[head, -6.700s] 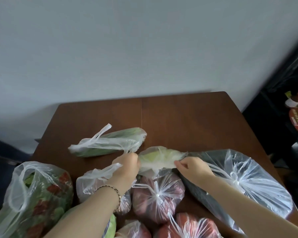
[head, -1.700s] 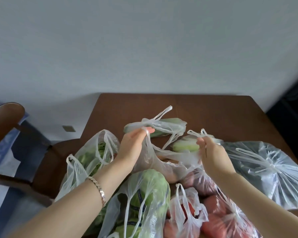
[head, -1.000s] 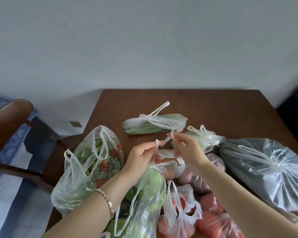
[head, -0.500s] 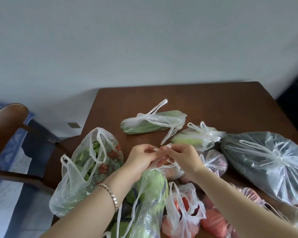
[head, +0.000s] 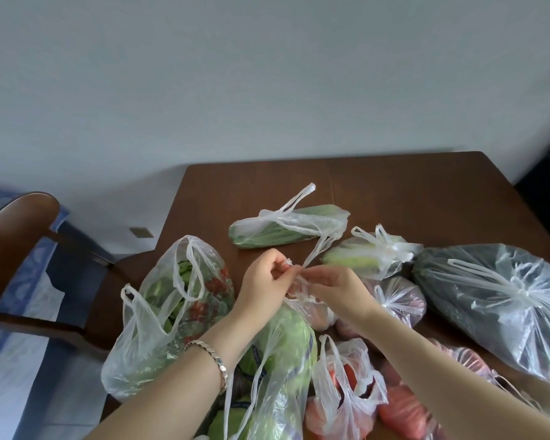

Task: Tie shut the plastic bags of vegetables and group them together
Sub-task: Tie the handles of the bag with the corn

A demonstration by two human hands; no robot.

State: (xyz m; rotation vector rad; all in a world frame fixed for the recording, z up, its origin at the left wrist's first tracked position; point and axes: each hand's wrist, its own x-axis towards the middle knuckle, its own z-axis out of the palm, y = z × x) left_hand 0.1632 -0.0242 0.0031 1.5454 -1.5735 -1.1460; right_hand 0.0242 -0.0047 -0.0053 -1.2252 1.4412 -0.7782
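The small bag (head: 311, 309) being tied sits in the middle of the pile at the near side of the desk (head: 410, 192), its contents pale and reddish through the film, too crumpled to name. Both hands meet right above it. The left hand (head: 264, 287) has its fingers (head: 285, 265) pinched shut on one twisted handle, and the right hand (head: 334, 287) is closed on the other strand, held close together, so the knot can cinch low against the bag's mouth, I'd say. A thin twist of plastic shows just under the hands, so the knot looks partly formed but not yet pulled tight.

Leaning against the left forearm is a tall bag of cabbage (head: 280, 369), its long handles hanging loose and untied. Left of that, a bag of mixed greens (head: 172, 312) with red pieces stands open at the desk edge, handles up. Near the right forearm a bag of tomatoes (head: 346, 392) also gapes open. So several remain to do.

Farther out, the knotted ones lie grouped to the right: a bag of pale green vegetable (head: 369, 258), a small pinkish bag (head: 397, 300), and a big bag of dark greens (head: 496, 303). A long bag of green vegetable (head: 286, 230) lies apart toward the wall, one handle trailing to the hands.

A wooden chair (head: 23, 236) stands left of the desk.
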